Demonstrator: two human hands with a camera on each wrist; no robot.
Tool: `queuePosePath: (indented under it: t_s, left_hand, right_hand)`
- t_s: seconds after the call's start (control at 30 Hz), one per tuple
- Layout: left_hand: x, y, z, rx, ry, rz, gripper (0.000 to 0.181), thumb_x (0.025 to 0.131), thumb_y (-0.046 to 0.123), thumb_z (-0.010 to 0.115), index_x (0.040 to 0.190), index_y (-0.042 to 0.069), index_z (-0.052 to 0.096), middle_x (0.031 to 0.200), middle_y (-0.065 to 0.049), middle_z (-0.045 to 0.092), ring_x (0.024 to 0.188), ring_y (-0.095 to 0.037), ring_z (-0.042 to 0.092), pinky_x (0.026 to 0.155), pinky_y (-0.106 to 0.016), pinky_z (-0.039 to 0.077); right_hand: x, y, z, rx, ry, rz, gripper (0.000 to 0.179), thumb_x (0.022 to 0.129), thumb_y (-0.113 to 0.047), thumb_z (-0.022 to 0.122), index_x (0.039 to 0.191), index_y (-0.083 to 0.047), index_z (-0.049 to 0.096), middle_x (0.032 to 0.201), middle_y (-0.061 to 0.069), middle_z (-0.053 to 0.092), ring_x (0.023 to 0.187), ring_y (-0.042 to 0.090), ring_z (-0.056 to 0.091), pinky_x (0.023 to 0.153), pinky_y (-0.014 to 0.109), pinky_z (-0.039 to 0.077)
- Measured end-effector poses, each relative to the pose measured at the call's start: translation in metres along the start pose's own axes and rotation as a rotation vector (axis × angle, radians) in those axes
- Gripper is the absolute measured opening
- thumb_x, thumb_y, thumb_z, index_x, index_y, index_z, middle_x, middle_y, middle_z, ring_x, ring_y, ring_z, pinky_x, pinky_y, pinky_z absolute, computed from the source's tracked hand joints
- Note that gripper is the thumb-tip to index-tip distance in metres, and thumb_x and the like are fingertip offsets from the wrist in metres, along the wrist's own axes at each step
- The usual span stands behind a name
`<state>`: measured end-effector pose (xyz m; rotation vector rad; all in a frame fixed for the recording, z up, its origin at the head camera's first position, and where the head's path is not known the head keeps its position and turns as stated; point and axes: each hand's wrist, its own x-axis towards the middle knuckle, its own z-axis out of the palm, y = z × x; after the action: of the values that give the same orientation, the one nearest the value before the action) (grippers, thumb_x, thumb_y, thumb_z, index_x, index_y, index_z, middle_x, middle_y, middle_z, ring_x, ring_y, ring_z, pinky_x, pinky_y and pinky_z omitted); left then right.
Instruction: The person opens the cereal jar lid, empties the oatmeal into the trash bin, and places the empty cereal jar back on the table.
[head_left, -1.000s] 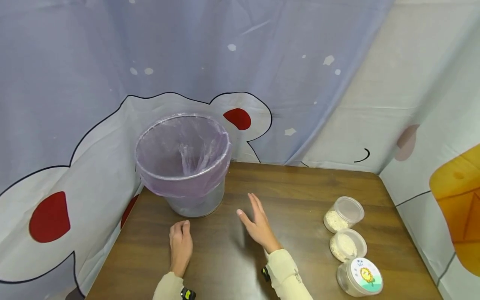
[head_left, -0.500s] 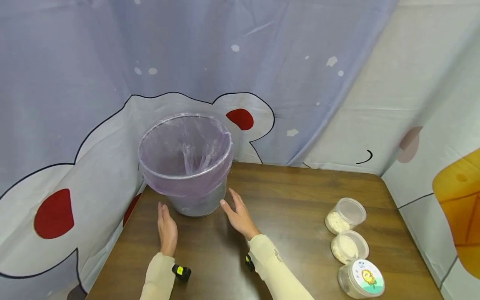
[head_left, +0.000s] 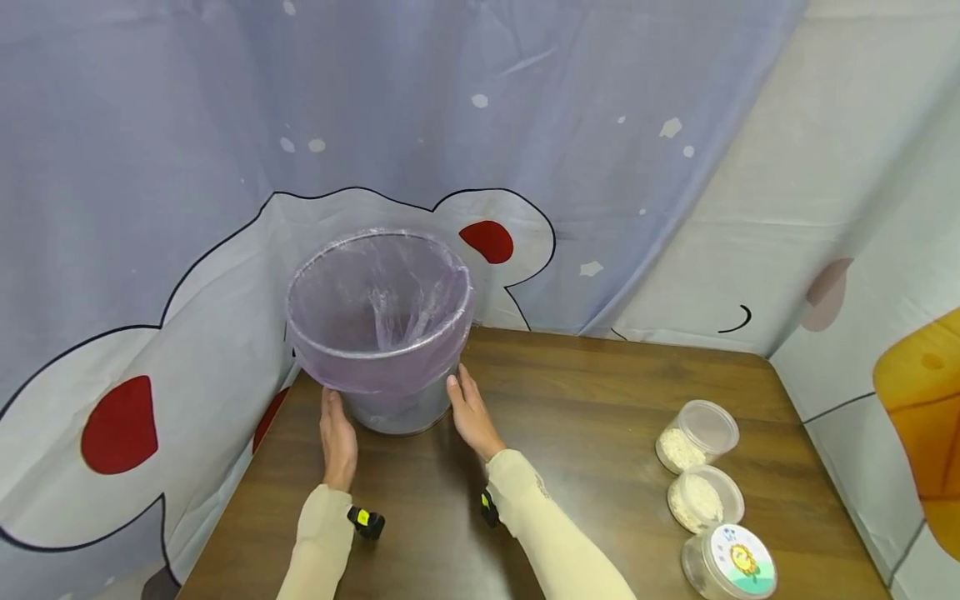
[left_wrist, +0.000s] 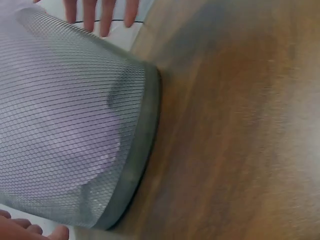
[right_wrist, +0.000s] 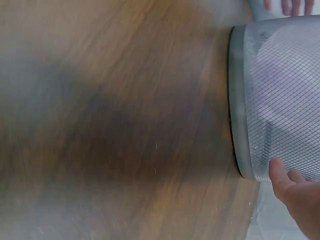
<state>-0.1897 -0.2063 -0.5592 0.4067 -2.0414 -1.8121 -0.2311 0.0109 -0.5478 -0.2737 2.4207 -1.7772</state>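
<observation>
A silver wire-mesh wastebasket point(head_left: 397, 412) stands at the left back of the table, lined with a translucent purple bag point(head_left: 360, 375) folded over its rim. My left hand point(head_left: 339, 442) is at its left side with fingers straight, right under the bag's fold. On the opposite side my right hand point(head_left: 472, 412) has its straight fingers and thumb against the lower wall. In the right wrist view, the right thumb point(right_wrist: 276, 170) overlaps the mesh near the base band. The left wrist view shows the left hand point(left_wrist: 30, 231) below the basket and the right fingers at the top.
On the table's right stand two open clear jars point(head_left: 686, 446) with pale flakes or grains; the second jar point(head_left: 705, 498) is nearer. A lidded jar point(head_left: 727, 562) with a sunflower picture is nearest. Printed curtain point(head_left: 420, 108) hangs behind the wooden table point(head_left: 570, 400).
Both hands have moved forward and spread to either side of the wastebasket. My right hand has come leftward to its wall. The wastebasket and jars stand as before; the view has shifted slightly.
</observation>
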Motion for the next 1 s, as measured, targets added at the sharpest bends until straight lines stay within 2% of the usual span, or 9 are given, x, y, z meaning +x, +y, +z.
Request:
queuePosePath:
  t_s: [0.13,0.33,0.5,0.77,1.0]
  left_hand:
    - [0.004,0.003,-0.001,0.021,0.008,0.030,0.057,0.099,0.044,0.020,0.147,0.015,0.016,0.152,-0.002,0.017,0.138,-0.016,0.014,0.113,-0.036,0.013]
    - [-0.001,0.021,-0.004,-0.122,-0.065,-0.035,0.054,0.100,0.038,0.021,0.148,0.016,0.010,0.153,-0.002,0.008,0.139,-0.020,0.009,0.109,-0.053,0.015]
    - [-0.006,0.035,-0.005,-0.132,-0.096,-0.058,0.057,0.100,0.040,0.019,0.148,0.013,0.005,0.154,-0.005,0.003,0.139,-0.022,0.005,0.107,-0.057,0.015]
    - [-0.013,0.034,-0.004,-0.131,-0.104,-0.060,0.059,0.099,0.043,0.021,0.148,0.014,0.006,0.154,-0.002,0.005,0.139,-0.020,0.006,0.107,-0.057,0.017]
    - [-0.017,0.030,-0.005,-0.157,-0.106,-0.058,0.060,0.099,0.044,0.023,0.148,0.014,0.007,0.154,-0.002,0.006,0.139,-0.020,0.007,0.107,-0.055,0.019]
  right_hand:
    - [0.007,0.001,-0.002,0.012,-0.007,-0.016,0.064,0.096,-0.053,0.018,0.148,-0.015,0.010,0.153,0.005,0.011,0.139,0.021,0.008,0.112,0.044,0.010]
    - [0.011,0.002,-0.003,0.041,-0.028,-0.024,0.062,0.098,-0.049,0.014,0.148,-0.013,0.009,0.153,0.005,0.009,0.140,0.021,0.005,0.113,0.043,0.007]
    - [0.007,-0.001,-0.003,0.042,-0.062,-0.003,0.064,0.097,-0.052,0.014,0.148,-0.015,0.006,0.154,0.004,0.006,0.140,0.019,0.002,0.113,0.043,0.005]
    - [0.000,-0.002,-0.002,0.083,-0.069,0.028,0.067,0.096,-0.054,0.017,0.148,-0.013,0.004,0.154,0.003,0.004,0.140,0.018,0.000,0.112,0.044,0.003]
    - [-0.007,-0.001,-0.002,0.112,-0.059,0.003,0.067,0.096,-0.054,0.018,0.148,-0.014,0.003,0.154,0.006,0.002,0.140,0.021,-0.001,0.112,0.047,0.002]
